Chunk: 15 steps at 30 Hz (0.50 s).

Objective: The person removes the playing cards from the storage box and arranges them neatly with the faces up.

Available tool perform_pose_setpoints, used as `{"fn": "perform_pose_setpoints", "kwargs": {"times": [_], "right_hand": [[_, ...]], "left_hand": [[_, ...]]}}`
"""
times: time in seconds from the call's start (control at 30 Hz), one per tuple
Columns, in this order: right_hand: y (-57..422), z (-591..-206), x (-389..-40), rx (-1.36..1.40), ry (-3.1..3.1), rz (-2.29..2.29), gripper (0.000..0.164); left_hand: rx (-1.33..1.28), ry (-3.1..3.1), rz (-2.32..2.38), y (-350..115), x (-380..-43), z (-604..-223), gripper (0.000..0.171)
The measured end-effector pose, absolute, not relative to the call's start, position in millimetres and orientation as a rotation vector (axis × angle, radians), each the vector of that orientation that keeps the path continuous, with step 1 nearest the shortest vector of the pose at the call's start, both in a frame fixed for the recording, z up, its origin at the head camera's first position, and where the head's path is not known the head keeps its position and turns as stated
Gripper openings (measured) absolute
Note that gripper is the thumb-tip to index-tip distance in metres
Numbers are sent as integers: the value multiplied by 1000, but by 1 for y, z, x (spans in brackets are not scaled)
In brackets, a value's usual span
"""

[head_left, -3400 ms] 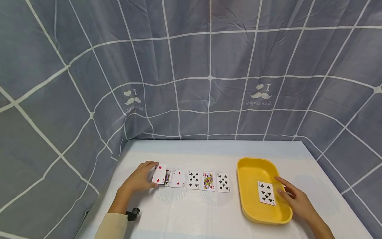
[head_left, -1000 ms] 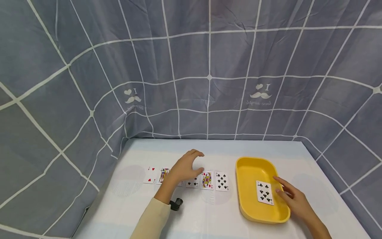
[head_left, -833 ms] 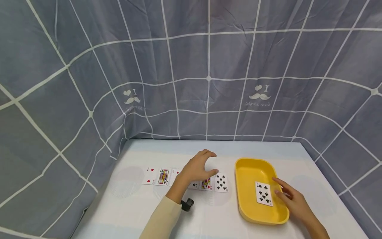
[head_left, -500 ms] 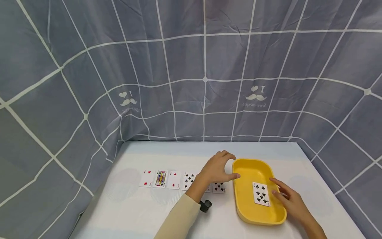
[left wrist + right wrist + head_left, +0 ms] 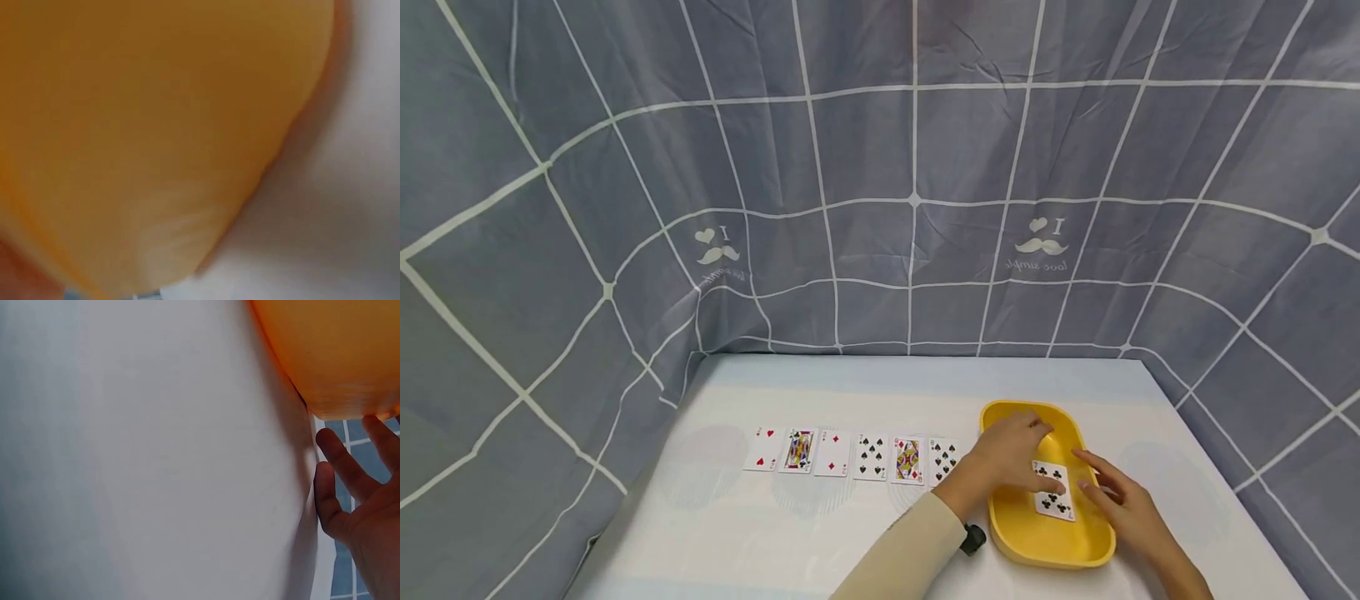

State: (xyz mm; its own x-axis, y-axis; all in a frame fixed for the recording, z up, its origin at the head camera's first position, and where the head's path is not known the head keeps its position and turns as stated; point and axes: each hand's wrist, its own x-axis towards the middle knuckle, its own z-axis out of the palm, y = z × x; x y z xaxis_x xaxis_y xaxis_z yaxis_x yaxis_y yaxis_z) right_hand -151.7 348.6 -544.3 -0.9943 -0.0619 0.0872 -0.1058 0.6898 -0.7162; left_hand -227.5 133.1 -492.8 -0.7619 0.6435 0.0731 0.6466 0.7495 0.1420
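In the head view, a yellow tray (image 5: 1048, 546) sits on the white counter (image 5: 730, 533) at about four o'clock, with a seven of clubs (image 5: 1055, 505) lying face up near its middle. My left grip (image 5: 1013, 450) hangs over the tray from its nine o'clock side, holding nothing, fingers and thumb parted; the thumb overlaps the card in view, though I cannot tell whether it touches. Behind it are my cream sleeve (image 5: 902, 550) and a black band (image 5: 973, 540). My right grip (image 5: 1116, 500) is loose and bare, its fingertips at the tray's three o'clock rim. Toward the tray's nine o'clock runs a row of face-up cards: two of hearts (image 5: 765, 449), court card (image 5: 798, 451), two of diamonds (image 5: 832, 453), seven of spades (image 5: 871, 457), second court card (image 5: 907, 460) and eight of spades (image 5: 940, 458), the last partly covered. A grey curtain (image 5: 880, 167) rises at twelve.

My left wrist view is blurred: the tray's wall fills most of it, pale counter at four o'clock. I cannot tell my fingers' state from there.

In my right wrist view the tray is at one o'clock and my right grip at four, fingers spread; counter fills nine o'clock.
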Motion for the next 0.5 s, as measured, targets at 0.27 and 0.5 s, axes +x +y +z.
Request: {"fn": "perform_pose_setpoints", "kwargs": {"times": [0.27,0.5], "right_hand": [[347,-549,-152,155,-2817,1216,45],[349,-545,-150,143,-2816,1196,44]], "left_hand": [[-1088,-3010,-1,154,-223,-509,113],[-1061,-3112,130,165,-219,-514,105]]}}
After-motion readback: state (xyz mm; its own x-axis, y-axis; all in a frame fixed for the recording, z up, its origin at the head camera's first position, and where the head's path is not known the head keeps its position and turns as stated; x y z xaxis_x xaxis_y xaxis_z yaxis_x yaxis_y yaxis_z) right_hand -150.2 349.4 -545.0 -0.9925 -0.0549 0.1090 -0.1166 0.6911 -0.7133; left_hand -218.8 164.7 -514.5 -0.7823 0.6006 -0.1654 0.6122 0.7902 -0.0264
